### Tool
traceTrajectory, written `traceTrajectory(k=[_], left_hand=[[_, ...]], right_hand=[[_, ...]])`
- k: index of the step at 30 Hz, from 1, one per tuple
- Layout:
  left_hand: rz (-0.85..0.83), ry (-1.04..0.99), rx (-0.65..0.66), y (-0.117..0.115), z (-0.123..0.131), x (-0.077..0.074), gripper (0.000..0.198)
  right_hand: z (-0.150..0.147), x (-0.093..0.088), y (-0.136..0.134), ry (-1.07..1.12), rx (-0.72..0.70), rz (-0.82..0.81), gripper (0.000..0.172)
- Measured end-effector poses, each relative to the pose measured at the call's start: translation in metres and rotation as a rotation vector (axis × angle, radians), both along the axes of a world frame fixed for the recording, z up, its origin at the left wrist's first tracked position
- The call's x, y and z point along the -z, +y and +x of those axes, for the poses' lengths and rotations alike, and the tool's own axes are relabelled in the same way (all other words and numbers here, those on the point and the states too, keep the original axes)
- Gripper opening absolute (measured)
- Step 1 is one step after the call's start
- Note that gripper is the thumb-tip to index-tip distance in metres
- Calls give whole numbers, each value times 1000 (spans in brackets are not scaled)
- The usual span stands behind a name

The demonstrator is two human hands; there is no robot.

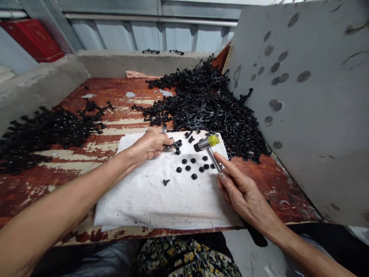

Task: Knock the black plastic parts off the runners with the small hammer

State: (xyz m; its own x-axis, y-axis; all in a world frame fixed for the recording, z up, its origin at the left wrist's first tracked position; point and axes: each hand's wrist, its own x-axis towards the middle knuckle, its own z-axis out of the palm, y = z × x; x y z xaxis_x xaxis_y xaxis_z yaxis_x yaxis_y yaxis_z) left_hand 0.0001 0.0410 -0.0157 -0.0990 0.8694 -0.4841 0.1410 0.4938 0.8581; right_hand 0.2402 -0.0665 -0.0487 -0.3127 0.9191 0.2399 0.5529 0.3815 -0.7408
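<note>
My left hand (154, 144) is closed round a black bracket (176, 145), a branched part with round knobs, near the far edge of a white cloth (138, 200). Wrapped round the metal shaft of a mallet (206, 143), my right hand (238, 186) holds it above the cloth. The mallet head has a yellow face and a dark face; its black grip shows below my wrist. Several small round black caps (194, 176) stand on the cloth between my hands. One black stud (166, 182) lies on its side nearer to me.
A big heap of black brackets (198, 100) covers the back right of the worn red table (115, 92). Another pile (54, 130) lies at the left. A grey spotted panel (311, 115) rises at the right, and a low concrete ledge (115, 63) runs along the back.
</note>
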Motion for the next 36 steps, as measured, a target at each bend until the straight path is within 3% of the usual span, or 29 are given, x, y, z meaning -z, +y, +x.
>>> traceTrajectory(k=[4,10,16,36], left_hand=[[46,-16,9,-1,3,-2,30],[-128,-120,94,8,-4,2,26],[-134,-197,109,12,-13,10,25],[-124,-113,58,10,-7,5,25]], right_hand=[[-3,-1,3,59,14,-49,47],[0,-1,4,54,14,-45,50],[0,1,4,72,13,-42,49],[1,3,2,79,31,-87,50]])
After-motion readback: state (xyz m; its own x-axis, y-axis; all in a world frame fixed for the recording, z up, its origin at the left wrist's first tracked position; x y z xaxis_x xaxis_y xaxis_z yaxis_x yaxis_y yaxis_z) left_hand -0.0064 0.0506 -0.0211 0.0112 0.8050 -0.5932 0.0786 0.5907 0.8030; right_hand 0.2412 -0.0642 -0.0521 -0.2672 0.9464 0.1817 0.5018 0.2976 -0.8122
